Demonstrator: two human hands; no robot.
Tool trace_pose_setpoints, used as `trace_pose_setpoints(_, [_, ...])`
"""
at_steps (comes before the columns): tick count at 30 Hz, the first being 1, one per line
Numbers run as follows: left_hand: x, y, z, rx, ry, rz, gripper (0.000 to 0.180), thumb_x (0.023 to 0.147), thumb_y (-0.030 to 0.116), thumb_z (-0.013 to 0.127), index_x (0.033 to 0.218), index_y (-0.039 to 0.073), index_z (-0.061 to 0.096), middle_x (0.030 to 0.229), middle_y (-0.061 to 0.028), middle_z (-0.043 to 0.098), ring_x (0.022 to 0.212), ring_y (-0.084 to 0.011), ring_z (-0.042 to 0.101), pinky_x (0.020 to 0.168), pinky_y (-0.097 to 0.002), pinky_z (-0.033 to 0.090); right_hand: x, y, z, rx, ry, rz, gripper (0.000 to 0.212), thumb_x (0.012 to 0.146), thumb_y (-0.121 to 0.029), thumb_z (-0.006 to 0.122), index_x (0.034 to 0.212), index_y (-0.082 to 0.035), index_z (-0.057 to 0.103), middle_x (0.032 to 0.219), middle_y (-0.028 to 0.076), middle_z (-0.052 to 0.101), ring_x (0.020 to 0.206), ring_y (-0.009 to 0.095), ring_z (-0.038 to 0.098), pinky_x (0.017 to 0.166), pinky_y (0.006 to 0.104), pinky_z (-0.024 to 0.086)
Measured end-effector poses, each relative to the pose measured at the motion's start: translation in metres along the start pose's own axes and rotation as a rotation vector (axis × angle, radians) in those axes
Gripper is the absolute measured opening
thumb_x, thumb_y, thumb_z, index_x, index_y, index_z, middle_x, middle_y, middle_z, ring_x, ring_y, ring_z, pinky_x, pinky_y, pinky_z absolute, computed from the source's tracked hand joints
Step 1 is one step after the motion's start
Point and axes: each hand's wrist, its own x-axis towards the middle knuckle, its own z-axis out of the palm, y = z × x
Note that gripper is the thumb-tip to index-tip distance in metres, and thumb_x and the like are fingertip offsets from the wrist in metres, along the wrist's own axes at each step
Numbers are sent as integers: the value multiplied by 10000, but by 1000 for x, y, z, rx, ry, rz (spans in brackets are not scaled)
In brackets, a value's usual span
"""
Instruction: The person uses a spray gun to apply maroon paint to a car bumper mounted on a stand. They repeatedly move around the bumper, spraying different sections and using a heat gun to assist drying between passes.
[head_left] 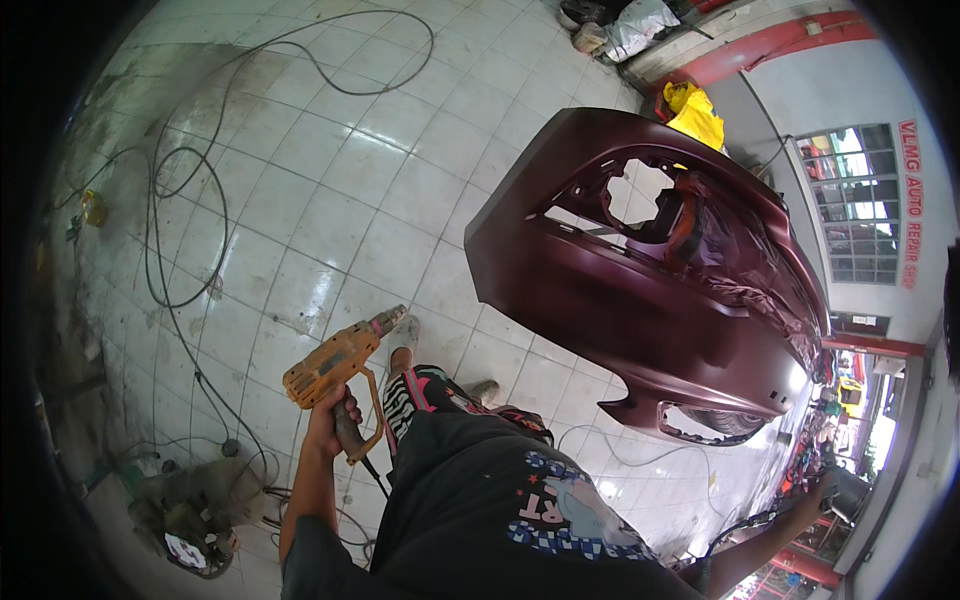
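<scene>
Left hand (325, 418) at eight o'clock clasps an orange plastic heat gun (335, 362), probably to aim; right hand (814, 502), four o'clock, has an unclear grip.

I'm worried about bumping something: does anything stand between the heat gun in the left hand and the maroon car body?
Nothing raised visibly does: between the heat gun in the left hand and the maroon car body, tiled floor shows. A foot appears beside the nozzle, seemingly lower, on the floor.
</scene>
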Motion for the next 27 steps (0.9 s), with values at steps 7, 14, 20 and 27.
trace_pose_setpoints(7, [-18, 5, 5, -9, -250, 98, 245, 935, 284, 688, 1034, 101, 557, 707, -24, 504, 633, -176, 514, 631, -335, 436, -17, -26, 6, 10, -22, 4, 550, 897, -529, 741, 1101, -19, 709, 944, 41, 700, 586, 82, 527, 494, 231, 422])
trace_pose_setpoints(14, [-54, 11, 45, 21, -355, 271, 290, 896, 210, 686, 1091, 65, 528, 742, -18, 472, 610, -142, 483, 609, -302, 417, 3, 2, 5, 199, -121, 32, 397, 941, -439, 718, 1079, -68, 680, 881, 58, 708, 507, 92, 505, 431, 231, 402])
trace_pose_setpoints(20, [-111, 26, 125, 169, -499, 551, 453, 824, 231, 736, 1138, 22, 485, 719, -42, 483, 577, -143, 489, 558, -289, 417, 24, 57, -13, 253, -118, 92, 398, 963, -427, 696, 1080, -46, 684, 926, 68, 731, 494, 94, 504, 423, 235, 417])
trace_pose_setpoints(27, [-174, -30, 235, 302, -741, 775, 654, 810, 212, 770, 1289, -1, 379, 737, -60, 494, 551, -177, 566, 479, -273, 449, 84, 168, -75, 329, -50, 150, 356, 987, -384, 671, 1131, -59, 644, 900, 88, 725, 439, 101, 503, 372, 253, 423])
